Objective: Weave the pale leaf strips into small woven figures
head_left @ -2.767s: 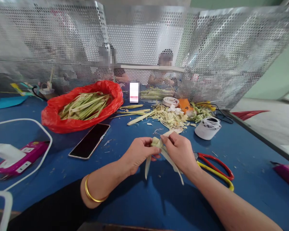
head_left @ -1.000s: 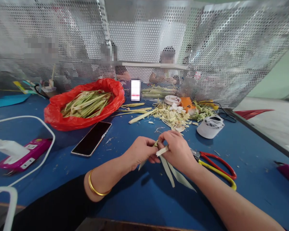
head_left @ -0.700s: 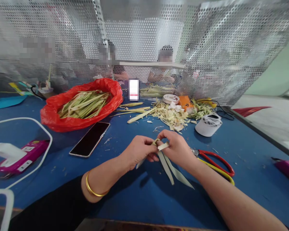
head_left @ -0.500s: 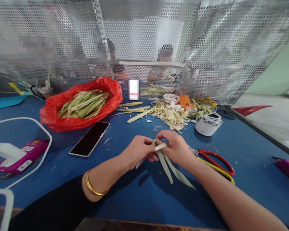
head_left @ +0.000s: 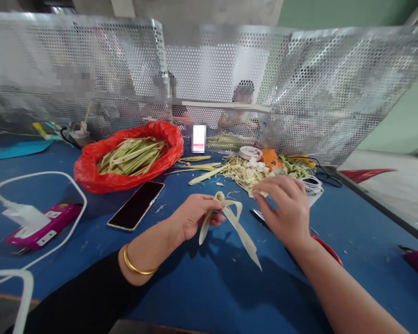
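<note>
My left hand (head_left: 200, 215) is closed, pinching a pale leaf strip (head_left: 242, 232) between thumb and fingertips. The strip bends into a small loop at the fingertips, with one tapered end hanging to the right and another below the hand. My right hand (head_left: 287, 211) is raised to the right, away from the strip, with its fingers loosely bent and apart. It hovers in front of a heap of leaf scraps (head_left: 240, 171). Beneath it lie scissors (head_left: 259, 215), their blade tips and part of a red handle (head_left: 327, 250) showing; the rest is hidden.
A red plastic bag (head_left: 87, 178) of long leaf strips stands at left, behind a dark phone (head_left: 136, 206). A purple power strip (head_left: 61, 220) with a white cable lies further left. Behind the heap are a tape roll (head_left: 250, 153) and a perforated metal screen (head_left: 209, 60), with people beyond.
My right hand has let go of the leaf strip and moved right, over the scissors. My left hand still holds the strip, nearly in place. The view has tilted up slightly.
</note>
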`<state>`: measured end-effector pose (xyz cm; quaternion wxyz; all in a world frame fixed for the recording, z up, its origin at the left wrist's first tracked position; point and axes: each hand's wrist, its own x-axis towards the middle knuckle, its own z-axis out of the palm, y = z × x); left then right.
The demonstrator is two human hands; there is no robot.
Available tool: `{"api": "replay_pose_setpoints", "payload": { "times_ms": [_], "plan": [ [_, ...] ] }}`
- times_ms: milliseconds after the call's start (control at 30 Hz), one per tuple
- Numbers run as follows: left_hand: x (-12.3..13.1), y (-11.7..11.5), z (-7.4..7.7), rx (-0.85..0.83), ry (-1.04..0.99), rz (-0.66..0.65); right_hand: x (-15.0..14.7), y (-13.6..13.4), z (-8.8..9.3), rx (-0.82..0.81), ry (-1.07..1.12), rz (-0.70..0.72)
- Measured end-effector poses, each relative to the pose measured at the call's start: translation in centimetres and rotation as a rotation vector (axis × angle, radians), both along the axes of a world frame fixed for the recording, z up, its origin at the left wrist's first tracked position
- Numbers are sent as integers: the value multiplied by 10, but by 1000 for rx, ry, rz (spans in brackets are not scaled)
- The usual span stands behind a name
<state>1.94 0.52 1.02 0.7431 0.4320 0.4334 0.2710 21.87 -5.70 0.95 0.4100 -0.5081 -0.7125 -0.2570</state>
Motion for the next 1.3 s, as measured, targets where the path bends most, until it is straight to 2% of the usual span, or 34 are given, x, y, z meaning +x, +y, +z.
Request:
{"api": "replay_pose_setpoints", "payload": {
  "times_ms": [67, 167, 367, 533, 667, 733, 867, 933, 1067, 1200, 1300],
  "plan": [
    [-2, 3, 2, -38, -19, 8, -9, -5, 2, -21, -168, 144],
    [-5, 7, 5, -57, -36, 44, -20, -7, 1, -194, -247, 251],
    [-7, 8, 5, -70, -27, 59, -27, -1, -10, -498, 7, 327],
    [-7, 8, 6, 6, -21, 30, -25, -1, -14, -555, 219, 264],
    [-7, 8, 7, -15, -28, 3, -20, 2, -13, -581, 328, 304],
    [-6, 7, 7, -76, -62, 27, -19, 2, -12, -519, 255, 268],
    [-4, 7, 5, -167, -128, 115, -21, -1, -10, -260, -6, 150],
    [-3, 7, 5, -186, -149, 141, -23, -2, -9, -173, -107, 161],
    [-2, 9, 4, -227, -181, 158, -33, -2, -14, -186, -382, 298],
    [-2, 10, 1, -271, -192, 133, -42, 0, -24, -232, -638, 269],
    [-2, 10, -1, -232, -154, 130, -44, 0, -27, -225, -649, 274]
  ]
}}
